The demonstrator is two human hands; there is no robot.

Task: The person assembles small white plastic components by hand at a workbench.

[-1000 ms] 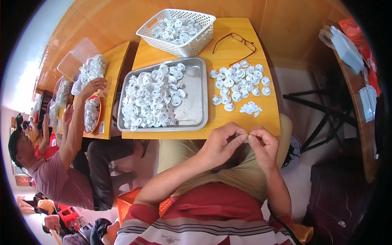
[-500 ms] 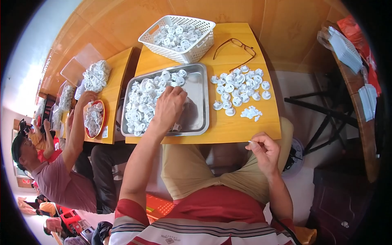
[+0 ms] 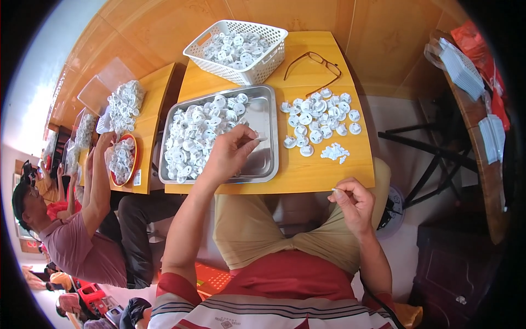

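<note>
At the far left a co-worker's hand [image 3: 104, 143] reaches toward a red bowl of white parts [image 3: 121, 160]. The left hand [image 3: 230, 151] has lifted off the heap in the steel tray [image 3: 262, 118] (half a second ago it was pressed down among the pieces), its fingers now pinched on one small white part [image 3: 259, 139] above the tray. The right hand [image 3: 350, 200], below the tabletop [image 3: 307, 171] edge, pinches a thin white pin [image 3: 333, 189], so both pieces look ready for joining.
</note>
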